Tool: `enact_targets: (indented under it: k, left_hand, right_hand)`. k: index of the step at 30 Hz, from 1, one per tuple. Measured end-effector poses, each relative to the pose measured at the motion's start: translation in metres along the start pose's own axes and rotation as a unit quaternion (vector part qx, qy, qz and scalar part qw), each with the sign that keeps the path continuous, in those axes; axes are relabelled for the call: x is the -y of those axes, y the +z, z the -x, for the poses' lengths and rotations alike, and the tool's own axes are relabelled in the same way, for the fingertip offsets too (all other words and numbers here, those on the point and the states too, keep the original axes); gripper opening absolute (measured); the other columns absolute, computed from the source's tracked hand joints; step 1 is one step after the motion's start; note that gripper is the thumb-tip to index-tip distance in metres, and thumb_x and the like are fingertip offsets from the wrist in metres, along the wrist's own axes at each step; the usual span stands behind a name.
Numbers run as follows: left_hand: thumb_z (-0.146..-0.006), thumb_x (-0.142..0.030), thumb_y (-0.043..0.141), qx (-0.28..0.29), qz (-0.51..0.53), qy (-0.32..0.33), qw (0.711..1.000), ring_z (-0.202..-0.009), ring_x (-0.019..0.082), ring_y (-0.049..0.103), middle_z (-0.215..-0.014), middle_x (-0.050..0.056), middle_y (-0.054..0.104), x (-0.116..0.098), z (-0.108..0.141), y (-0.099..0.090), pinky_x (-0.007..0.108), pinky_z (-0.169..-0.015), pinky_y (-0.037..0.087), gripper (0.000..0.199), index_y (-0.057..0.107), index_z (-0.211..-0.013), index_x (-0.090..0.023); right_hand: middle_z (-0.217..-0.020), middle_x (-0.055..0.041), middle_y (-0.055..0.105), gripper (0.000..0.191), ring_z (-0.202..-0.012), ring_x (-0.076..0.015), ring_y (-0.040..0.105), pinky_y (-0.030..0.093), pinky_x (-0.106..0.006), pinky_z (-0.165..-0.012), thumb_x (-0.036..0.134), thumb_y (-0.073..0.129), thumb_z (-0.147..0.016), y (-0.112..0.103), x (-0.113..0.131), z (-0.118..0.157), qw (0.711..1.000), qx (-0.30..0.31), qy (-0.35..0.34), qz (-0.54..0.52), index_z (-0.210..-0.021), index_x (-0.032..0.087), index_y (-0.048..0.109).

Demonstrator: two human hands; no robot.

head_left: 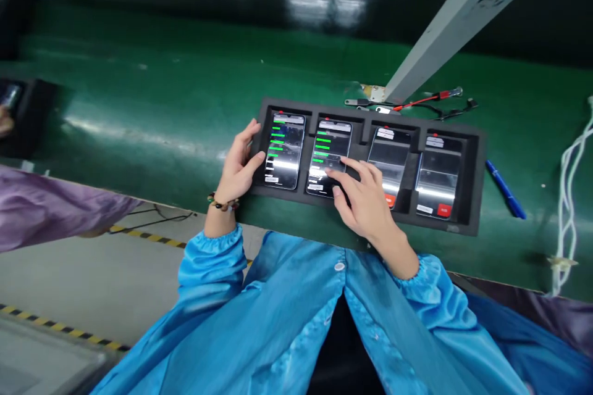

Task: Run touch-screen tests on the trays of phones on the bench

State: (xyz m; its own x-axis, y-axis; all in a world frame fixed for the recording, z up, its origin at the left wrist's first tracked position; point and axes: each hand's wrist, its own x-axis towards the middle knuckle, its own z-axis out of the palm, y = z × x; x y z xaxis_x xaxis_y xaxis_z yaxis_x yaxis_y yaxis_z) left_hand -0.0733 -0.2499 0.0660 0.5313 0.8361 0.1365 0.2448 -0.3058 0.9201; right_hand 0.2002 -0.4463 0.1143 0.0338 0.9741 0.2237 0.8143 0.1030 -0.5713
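A black foam tray (361, 112) lies on the green bench, with several smartphones in its slots. The leftmost phone (288, 142) and the second phone (331, 142) show green bars on dark screens. On the third phone (391, 157) and the rightmost phone (438, 176), a red or orange button lights the lower corner. My left hand (238, 166) rests against the tray's left end, fingers apart, thumb by the leftmost phone. Fingers spread, my right hand (364, 197) reaches over the second phone with a fingertip at its screen, and covers part of the third phone.
Beyond the tray, cables (417, 105) with a red lead lie by a grey metal post (445, 31). A blue pen (506, 190) is right of the tray, and a white cord bundle (567, 210) farther right. At left, a person's purple sleeve (55, 207) and another black tray (34, 117) appear.
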Motion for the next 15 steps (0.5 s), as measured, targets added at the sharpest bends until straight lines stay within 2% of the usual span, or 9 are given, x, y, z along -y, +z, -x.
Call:
enact_targets:
  k: [5, 10, 13, 15]
  left_hand:
    - [-0.096, -0.062, 0.079, 0.014, -0.032, 0.011, 0.999, -0.170, 0.038, 0.034, -0.184, 0.014, 0.032, 0.000, 0.001, 0.000, 0.059, -0.137, 0.039, 0.082, 0.046, -0.166, -0.032]
    - [-0.097, -0.064, 0.076, 0.022, -0.076, 0.005, 0.997, -0.169, 0.040, 0.036, -0.182, 0.016, 0.032, -0.005, -0.004, -0.003, 0.059, -0.132, 0.047, 0.082, 0.047, -0.166, -0.030]
    - [-0.097, -0.063, 0.077, 0.038, -0.098, 0.007, 0.994, -0.169, 0.040, 0.036, -0.182, 0.016, 0.031, -0.007, -0.008, -0.006, 0.057, -0.129, 0.051, 0.083, 0.046, -0.167, -0.031]
    - [-0.097, -0.064, 0.076, 0.047, -0.116, 0.007, 0.992, -0.170, 0.040, 0.032, -0.182, 0.017, 0.031, -0.008, -0.008, -0.009, 0.058, -0.129, 0.049, 0.084, 0.045, -0.167, -0.031]
  right_hand:
    - [-0.143, -0.0076, 0.076, 0.039, -0.147, -0.0305, 0.061, 0.041, -0.056, -0.125, 0.029, 0.048, -0.111, -0.030, -0.017, 0.019, 0.992, -0.112, 0.055, -0.004, -0.144, 0.028, 0.068]
    - [-0.143, -0.0104, 0.074, 0.040, -0.148, -0.0345, 0.060, 0.042, -0.065, -0.126, 0.038, 0.046, -0.113, -0.071, -0.067, 0.052, 0.944, -0.270, 0.190, 0.025, -0.142, 0.025, 0.071]
    - [-0.141, -0.0095, 0.075, 0.040, -0.144, -0.0355, 0.062, 0.042, -0.069, -0.125, 0.041, 0.045, -0.114, -0.086, -0.098, 0.074, 0.920, -0.302, 0.247, 0.041, -0.143, 0.028, 0.069]
    - [-0.143, -0.0097, 0.073, 0.041, -0.145, -0.0363, 0.061, 0.041, -0.071, -0.126, 0.040, 0.041, -0.115, -0.091, -0.110, 0.085, 0.923, -0.281, 0.259, 0.045, -0.147, 0.032, 0.065]
